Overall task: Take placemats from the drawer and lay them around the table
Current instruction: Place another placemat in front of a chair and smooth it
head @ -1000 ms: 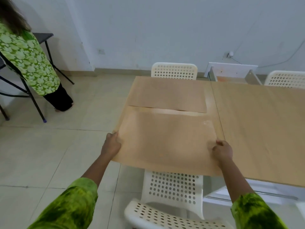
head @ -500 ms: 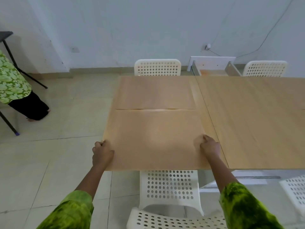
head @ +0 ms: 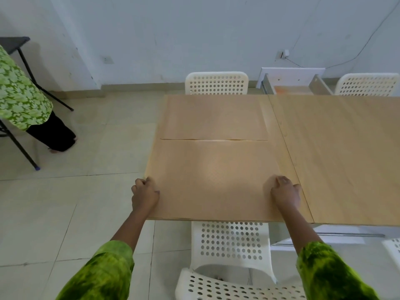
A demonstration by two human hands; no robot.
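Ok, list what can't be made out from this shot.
Head view only:
- Drawer: the table edge hides its near part, so any placemats left inside can't be counted.
- Table: cut off by the right frame edge, so its far end is unseen.
- Near mat: the left hand and right hand cover its corners; grip unclear.
- Seated person: cut off by the left edge.

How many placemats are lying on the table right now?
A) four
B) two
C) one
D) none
B: a far placemat lies by the far chair, and a near placemat lies flat under the left hand and right hand; the rest of the table is bare wood.
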